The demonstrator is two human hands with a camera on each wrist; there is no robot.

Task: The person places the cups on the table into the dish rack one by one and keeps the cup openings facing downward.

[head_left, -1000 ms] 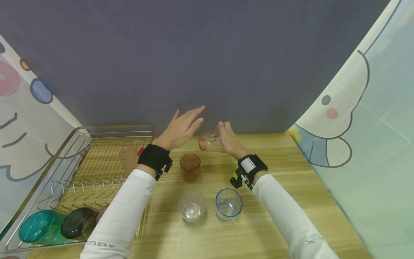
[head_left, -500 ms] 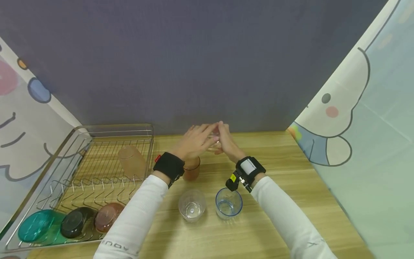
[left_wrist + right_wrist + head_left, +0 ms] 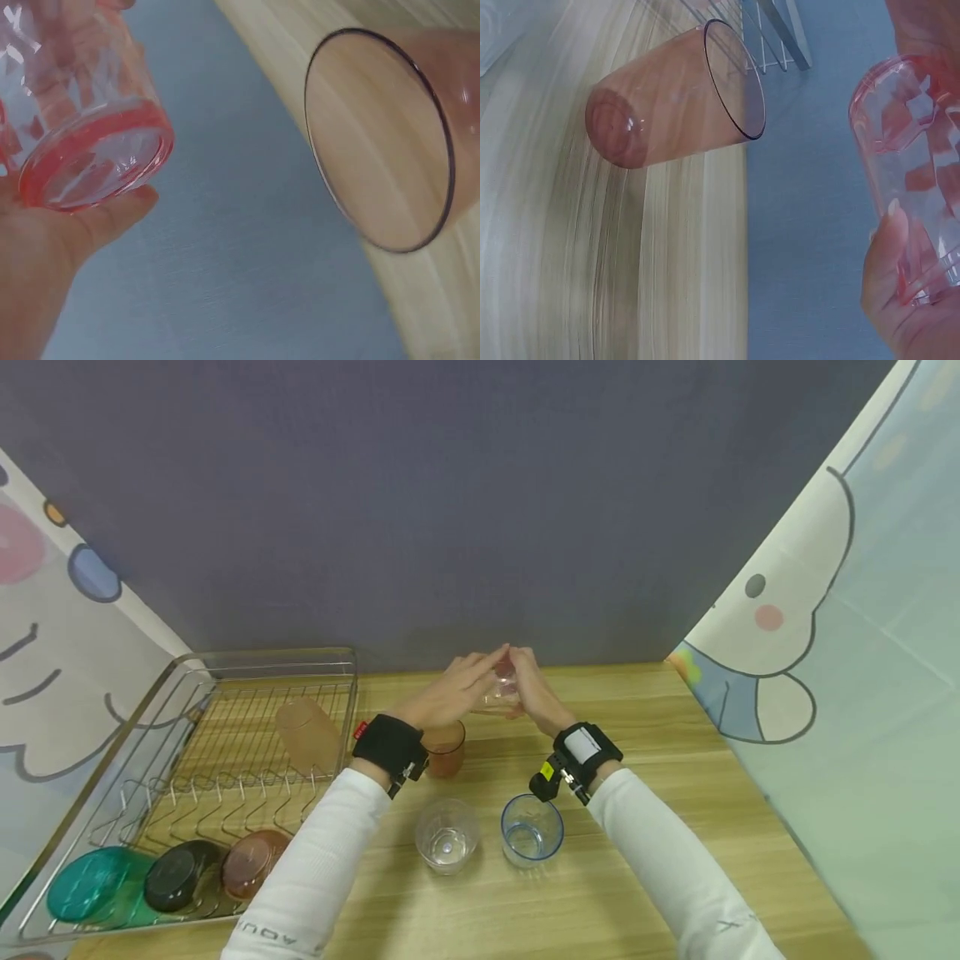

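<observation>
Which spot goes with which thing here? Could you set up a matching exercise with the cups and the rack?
Things:
1. pink faceted glass cup
2. brown tinted tumbler
3. blue-rimmed clear cup
4. teal round lid

Places:
A. in the wire dish rack
B. held between both hands
C. on the wooden table, nearest the right sleeve
D. on the table, by the left wrist

Pairs: 1-B, 2-D, 3-C, 4-A

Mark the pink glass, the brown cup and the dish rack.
pink glass (image 3: 911, 180), right wrist view, on its faceted side wall.
brown cup (image 3: 446, 758), head view, on its visible side below the rim.
dish rack (image 3: 225, 654), head view, on its far top rail.
</observation>
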